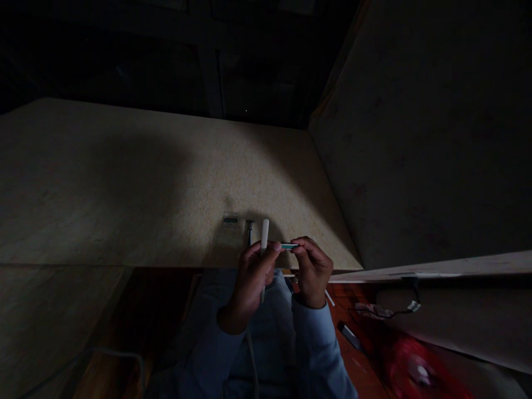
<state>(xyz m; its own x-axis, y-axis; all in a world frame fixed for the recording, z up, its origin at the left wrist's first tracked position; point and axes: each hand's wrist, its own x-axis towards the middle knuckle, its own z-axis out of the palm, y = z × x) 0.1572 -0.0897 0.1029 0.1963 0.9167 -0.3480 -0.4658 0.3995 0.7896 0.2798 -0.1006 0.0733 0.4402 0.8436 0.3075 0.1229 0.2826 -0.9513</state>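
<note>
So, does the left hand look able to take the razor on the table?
Probably not well: the razor lies close, but the left hand holds a white stick and pinches a green-faced piece.

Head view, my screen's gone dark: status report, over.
Left hand: holds white stick, pinches green piece at left end. Right hand: pinches right end. Razor, clear case on table, seemingly not in the way.

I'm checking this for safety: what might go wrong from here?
The left hand and right hand hold the strip by its ends near the edge of the table, so it might slip and fall. The left also holds a white stick, which might knock the nearby razor.
</note>
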